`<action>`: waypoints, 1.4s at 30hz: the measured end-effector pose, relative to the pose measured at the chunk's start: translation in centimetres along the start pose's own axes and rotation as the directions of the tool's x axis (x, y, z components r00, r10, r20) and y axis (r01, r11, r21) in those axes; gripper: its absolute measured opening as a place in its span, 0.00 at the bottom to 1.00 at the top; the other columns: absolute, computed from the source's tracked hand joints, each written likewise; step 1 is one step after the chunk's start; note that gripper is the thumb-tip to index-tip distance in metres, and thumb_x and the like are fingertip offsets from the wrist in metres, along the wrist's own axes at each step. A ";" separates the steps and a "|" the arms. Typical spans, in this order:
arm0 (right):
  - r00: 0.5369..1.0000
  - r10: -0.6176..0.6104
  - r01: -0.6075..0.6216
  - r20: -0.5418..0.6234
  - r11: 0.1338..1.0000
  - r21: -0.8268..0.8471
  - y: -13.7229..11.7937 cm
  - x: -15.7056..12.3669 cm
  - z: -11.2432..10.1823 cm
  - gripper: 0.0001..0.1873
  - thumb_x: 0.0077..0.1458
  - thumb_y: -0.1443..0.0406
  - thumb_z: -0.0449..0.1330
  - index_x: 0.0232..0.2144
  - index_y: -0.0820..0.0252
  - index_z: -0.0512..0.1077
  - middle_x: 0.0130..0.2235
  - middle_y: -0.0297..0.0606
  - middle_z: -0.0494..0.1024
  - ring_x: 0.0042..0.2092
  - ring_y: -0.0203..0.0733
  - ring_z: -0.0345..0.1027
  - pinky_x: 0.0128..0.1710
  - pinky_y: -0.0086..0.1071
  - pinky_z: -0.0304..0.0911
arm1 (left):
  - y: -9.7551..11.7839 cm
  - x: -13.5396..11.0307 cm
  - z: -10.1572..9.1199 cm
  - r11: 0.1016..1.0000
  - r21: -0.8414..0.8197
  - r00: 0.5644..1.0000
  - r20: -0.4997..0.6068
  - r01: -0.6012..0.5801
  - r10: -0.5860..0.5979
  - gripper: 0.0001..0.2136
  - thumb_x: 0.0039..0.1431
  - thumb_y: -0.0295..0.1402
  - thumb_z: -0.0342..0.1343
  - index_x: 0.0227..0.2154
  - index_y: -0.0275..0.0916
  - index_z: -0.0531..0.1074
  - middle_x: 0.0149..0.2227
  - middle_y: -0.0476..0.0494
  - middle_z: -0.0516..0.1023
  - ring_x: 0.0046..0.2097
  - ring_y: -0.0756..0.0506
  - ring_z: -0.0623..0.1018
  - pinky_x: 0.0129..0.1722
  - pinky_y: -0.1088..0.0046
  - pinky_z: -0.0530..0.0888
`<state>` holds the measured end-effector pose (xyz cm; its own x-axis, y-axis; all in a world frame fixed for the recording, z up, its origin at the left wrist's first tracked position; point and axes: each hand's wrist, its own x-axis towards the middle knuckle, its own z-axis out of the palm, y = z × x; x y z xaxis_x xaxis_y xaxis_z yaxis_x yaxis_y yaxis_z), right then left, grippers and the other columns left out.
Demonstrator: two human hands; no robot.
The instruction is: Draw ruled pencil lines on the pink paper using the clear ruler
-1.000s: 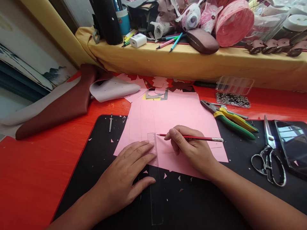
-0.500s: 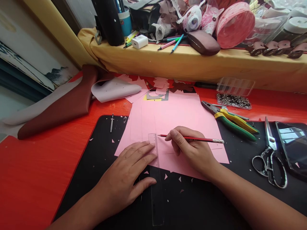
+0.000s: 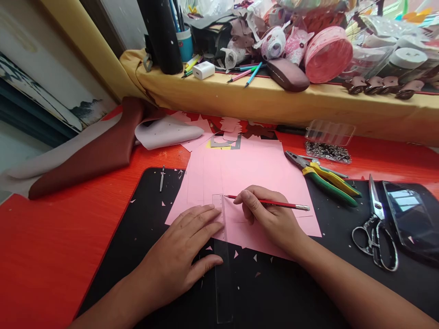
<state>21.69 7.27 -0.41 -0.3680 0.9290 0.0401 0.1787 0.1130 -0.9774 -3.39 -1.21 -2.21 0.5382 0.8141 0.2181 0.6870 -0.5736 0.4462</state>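
Observation:
A pink sheet (image 3: pixel 254 169) with faint drawn lines lies on a black mat (image 3: pixel 130 260). Across its near edge runs a clear ruler (image 3: pixel 224 292), its lower half over the mat. My left hand (image 3: pixel 181 251) lies flat, fingers stretched out, the fingertips pressing on the ruler's left side. A red and black pencil (image 3: pixel 283 204) is pinched in my right hand (image 3: pixel 269 217), whose side rests on the sheet. The pencil tip is at the ruler's right edge near its top end.
Green-and-yellow pliers (image 3: pixel 329 183), scissors (image 3: pixel 376 228) and a phone (image 3: pixel 414 219) lie to the right. Behind the pliers is a clear box (image 3: pixel 329 148) of small metal parts. A brown rolled material (image 3: pixel 89 153) lies at left; a crowded ledge (image 3: pixel 222 98) runs along the back.
The view has shifted slightly, so the things at right appear farther left and lower. Both hands, the ruler and the pencil keep nearly the same places on the sheet.

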 end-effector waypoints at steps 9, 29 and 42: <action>1.000 -0.007 0.007 0.008 1.000 0.019 0.2 -0.1 0.1 0.24 0.76 0.48 0.59 0.35 0.58 0.80 0.24 0.30 0.73 0.25 0.38 0.66 0.33 0.35 0.66 | -0.1 -0.3 0.2 1.000 0.004 1.000 0.012 0.010 -0.010 0.24 0.76 0.42 0.60 0.70 0.43 0.68 0.72 0.37 0.72 0.73 0.34 0.71 0.74 0.47 0.70; 1.000 -0.002 0.002 0.015 1.000 -0.008 0.2 -0.1 0.2 0.24 0.76 0.48 0.58 0.35 0.58 0.80 0.24 0.30 0.72 0.26 0.38 0.66 0.35 0.36 0.66 | -0.3 -0.4 0.3 0.999 0.053 1.000 0.012 -0.011 0.010 0.24 0.79 0.44 0.56 0.71 0.43 0.66 0.73 0.38 0.71 0.74 0.35 0.70 0.73 0.47 0.70; 1.000 0.007 -0.007 0.007 0.999 -0.044 0.1 0.1 0.2 0.25 0.76 0.48 0.58 0.34 0.57 0.79 0.24 0.30 0.72 0.26 0.39 0.66 0.34 0.35 0.65 | -0.3 -0.4 0.4 0.999 0.036 1.000 0.001 -0.012 0.012 0.25 0.77 0.43 0.58 0.71 0.43 0.67 0.73 0.38 0.72 0.73 0.35 0.71 0.73 0.48 0.71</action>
<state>21.52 7.28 -0.52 -0.3728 0.9274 0.0319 0.2213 0.1223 -0.9675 -3.59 -1.39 -2.82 0.5469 0.8070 0.2230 0.6975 -0.5865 0.4117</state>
